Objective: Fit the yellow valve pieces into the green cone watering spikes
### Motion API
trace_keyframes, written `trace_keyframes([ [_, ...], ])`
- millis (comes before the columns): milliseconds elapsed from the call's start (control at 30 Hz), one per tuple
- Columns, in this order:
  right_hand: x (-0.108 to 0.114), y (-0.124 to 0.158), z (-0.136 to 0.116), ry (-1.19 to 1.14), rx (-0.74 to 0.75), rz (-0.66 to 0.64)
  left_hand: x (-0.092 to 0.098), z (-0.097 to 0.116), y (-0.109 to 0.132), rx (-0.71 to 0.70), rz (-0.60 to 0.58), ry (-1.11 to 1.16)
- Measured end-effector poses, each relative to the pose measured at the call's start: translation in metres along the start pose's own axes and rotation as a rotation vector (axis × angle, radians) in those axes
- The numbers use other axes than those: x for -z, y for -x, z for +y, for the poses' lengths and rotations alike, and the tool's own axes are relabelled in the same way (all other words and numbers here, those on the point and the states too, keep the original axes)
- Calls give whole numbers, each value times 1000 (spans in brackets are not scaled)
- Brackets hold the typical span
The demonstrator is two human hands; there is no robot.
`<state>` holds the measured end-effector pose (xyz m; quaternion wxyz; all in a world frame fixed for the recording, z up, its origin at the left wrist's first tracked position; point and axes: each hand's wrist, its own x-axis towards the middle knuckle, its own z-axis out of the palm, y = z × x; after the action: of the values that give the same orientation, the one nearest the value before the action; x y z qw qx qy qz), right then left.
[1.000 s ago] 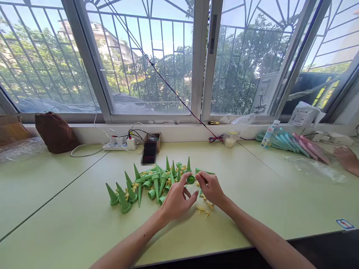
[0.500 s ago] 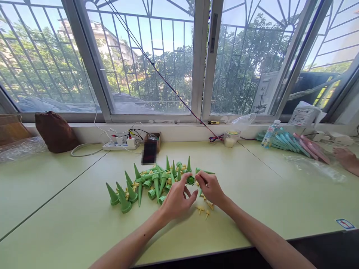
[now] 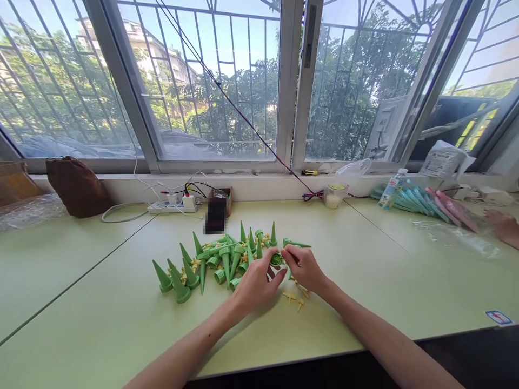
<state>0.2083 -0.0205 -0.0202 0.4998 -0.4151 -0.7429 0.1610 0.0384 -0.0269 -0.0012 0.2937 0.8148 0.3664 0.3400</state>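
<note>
My left hand (image 3: 257,278) is closed on a green cone piece (image 3: 276,260), whose round open end faces me. Just right of that opening, my right hand (image 3: 303,266) has its thumb and forefinger pinched together; what is between them is too small to make out. Behind and left of my hands lies a pile of green cones (image 3: 225,262), some upright, others on their sides, with small yellow parts (image 3: 195,265) among them. Several more yellow pieces (image 3: 289,297) lie beside my right hand. Another green cone (image 3: 297,243) lies on its side behind that hand.
Along the window stand a brown bag (image 3: 77,186), a power strip (image 3: 172,206), a small box (image 3: 224,201), a plastic cup (image 3: 335,196) and a bottle (image 3: 392,189). Teal and pink packets (image 3: 421,202) lie at the right, near another person's hand (image 3: 503,227). The pale table (image 3: 101,324) has a front edge.
The view has tilted slightly, so the scene sits a little higher in the picture. My hands keep nearly the same pose, with the right fingertips still by the cone's opening.
</note>
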Motion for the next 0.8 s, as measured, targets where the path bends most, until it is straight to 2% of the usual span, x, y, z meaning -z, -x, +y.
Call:
trace_keyframes([
  [800, 1, 1, 0, 11, -2, -7, 1, 2, 0, 21, -34, -53],
])
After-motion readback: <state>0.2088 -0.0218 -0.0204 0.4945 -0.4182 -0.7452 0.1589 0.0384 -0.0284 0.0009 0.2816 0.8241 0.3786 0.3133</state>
